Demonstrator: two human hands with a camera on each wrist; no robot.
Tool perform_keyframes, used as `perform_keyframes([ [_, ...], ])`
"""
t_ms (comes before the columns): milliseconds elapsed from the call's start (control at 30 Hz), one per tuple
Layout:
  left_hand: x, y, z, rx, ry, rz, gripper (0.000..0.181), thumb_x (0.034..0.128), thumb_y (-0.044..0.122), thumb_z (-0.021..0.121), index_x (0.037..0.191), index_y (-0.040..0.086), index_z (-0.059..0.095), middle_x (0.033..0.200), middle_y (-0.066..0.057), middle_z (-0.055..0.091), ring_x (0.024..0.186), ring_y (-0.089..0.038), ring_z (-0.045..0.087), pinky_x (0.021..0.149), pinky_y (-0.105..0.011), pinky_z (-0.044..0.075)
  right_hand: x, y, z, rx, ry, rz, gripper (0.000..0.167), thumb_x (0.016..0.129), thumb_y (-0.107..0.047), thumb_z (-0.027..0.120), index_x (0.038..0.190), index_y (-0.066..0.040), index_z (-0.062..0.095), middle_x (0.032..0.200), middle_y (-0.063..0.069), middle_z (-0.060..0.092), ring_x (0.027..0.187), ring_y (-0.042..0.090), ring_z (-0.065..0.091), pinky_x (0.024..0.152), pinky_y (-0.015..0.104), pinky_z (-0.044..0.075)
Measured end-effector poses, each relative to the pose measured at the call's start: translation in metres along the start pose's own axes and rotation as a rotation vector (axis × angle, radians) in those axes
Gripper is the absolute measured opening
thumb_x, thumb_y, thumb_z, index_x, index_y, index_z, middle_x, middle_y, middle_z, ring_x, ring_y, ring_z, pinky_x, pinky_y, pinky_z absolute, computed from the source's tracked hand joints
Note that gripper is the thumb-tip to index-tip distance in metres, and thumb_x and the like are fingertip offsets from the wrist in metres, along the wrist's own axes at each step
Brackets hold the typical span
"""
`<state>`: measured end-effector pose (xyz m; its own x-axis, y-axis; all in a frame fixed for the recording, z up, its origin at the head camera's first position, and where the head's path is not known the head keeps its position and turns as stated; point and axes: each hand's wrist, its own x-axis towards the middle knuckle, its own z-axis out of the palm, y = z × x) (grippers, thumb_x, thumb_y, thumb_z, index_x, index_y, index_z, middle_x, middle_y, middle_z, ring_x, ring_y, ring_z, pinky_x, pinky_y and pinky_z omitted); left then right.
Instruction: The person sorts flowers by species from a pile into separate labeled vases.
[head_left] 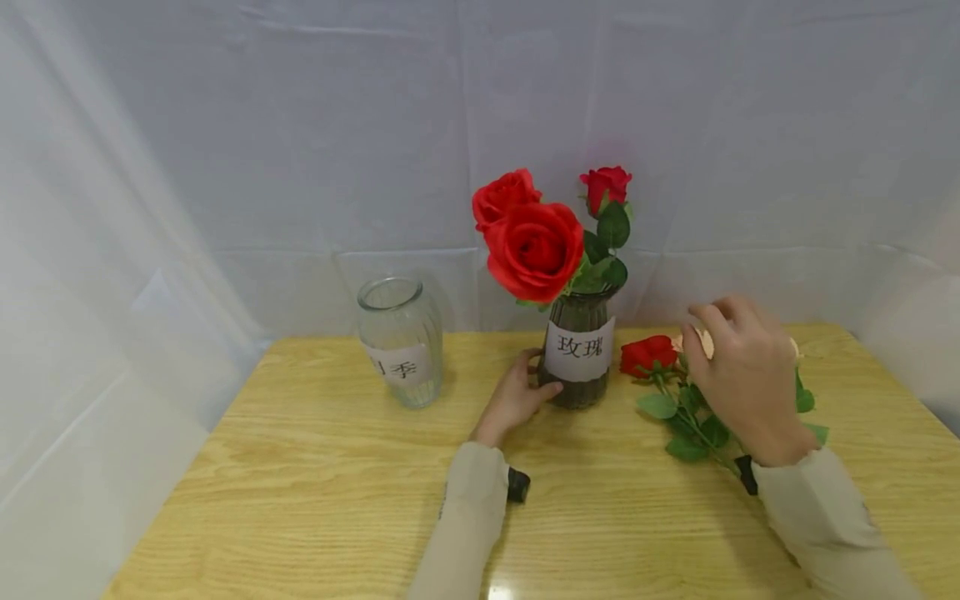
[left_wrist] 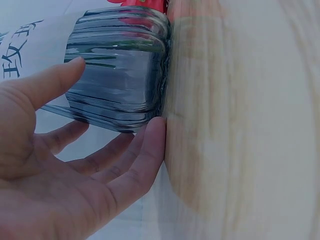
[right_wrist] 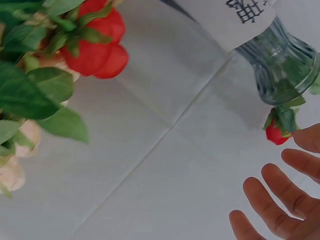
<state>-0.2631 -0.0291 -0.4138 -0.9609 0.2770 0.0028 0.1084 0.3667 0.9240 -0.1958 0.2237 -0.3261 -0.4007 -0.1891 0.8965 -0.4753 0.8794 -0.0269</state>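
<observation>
A dark glass vase (head_left: 573,392) with a white label holds red roses (head_left: 536,252) and green leaves. At its base, my left hand (head_left: 517,400) holds the left side, thumb in front and fingers behind; the left wrist view shows the thumb and fingers about the ribbed glass (left_wrist: 120,75). To the right, my right hand (head_left: 742,375) is raised above the flowers on the table, fingers loosely bent and holding nothing. Under it lie a red rose (head_left: 648,356) with leafy stems and pale blooms (right_wrist: 27,140), partly hidden by the hand.
A clear glass vase (head_left: 401,329) with a white label stands on the left of the wooden table (head_left: 315,492), with no flowers in it. White cloth (head_left: 300,150) hangs behind the table and along its left side.
</observation>
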Motion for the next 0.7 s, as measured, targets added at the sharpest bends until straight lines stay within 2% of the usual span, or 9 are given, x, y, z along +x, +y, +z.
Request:
perform_keyframes([
  [267, 0.000, 0.001, 0.000, -0.018, 0.002, -0.004, 0.063, 0.0967, 0.008, 0.069, 0.151, 0.000, 0.039, 0.137, -0.026, 0.054, 0.107, -0.034, 0.063, 0.066, -0.031, 0.053, -0.013, 0.013, -0.012, -0.029, -0.063, 0.019, 0.018, 0.082, 0.005, 0.075, 0.098, 0.011, 0.069, 0.086, 0.027, 0.062, 0.072, 0.046, 0.059, 0.060, 0.057, 0.051],
  [367, 0.000, 0.000, 0.000, -0.009, 0.004, 0.000, 0.063, 0.0966, 0.009, 0.069, 0.151, 0.000, 0.039, 0.137, -0.026, 0.054, 0.110, -0.035, 0.062, 0.070, -0.033, 0.054, -0.018, 0.018, -0.017, -0.044, -0.084, 0.016, 0.019, 0.081, 0.005, 0.075, 0.098, 0.012, 0.068, 0.086, 0.028, 0.062, 0.070, 0.045, 0.059, 0.058, 0.057, 0.050],
  [567, 0.000, -0.001, 0.000, 0.025, 0.009, 0.010, 0.063, 0.0965, 0.011, 0.070, 0.151, 0.000, 0.039, 0.138, -0.026, 0.053, 0.117, -0.038, 0.059, 0.084, -0.042, 0.055, -0.029, 0.029, -0.026, -0.061, -0.104, 0.026, 0.020, 0.083, 0.001, 0.072, 0.099, 0.012, 0.068, 0.085, 0.029, 0.062, 0.066, 0.044, 0.058, 0.054, 0.056, 0.048],
  [700, 0.000, -0.001, 0.000, 0.031, 0.007, 0.008, 0.064, 0.0966, 0.011, 0.070, 0.151, 0.000, 0.039, 0.138, -0.026, 0.053, 0.117, -0.038, 0.059, 0.083, -0.042, 0.056, -0.037, 0.035, -0.031, -0.069, -0.110, 0.035, 0.020, 0.085, -0.004, 0.067, 0.097, 0.011, 0.068, 0.084, 0.028, 0.061, 0.064, 0.041, 0.056, 0.049, 0.055, 0.045],
])
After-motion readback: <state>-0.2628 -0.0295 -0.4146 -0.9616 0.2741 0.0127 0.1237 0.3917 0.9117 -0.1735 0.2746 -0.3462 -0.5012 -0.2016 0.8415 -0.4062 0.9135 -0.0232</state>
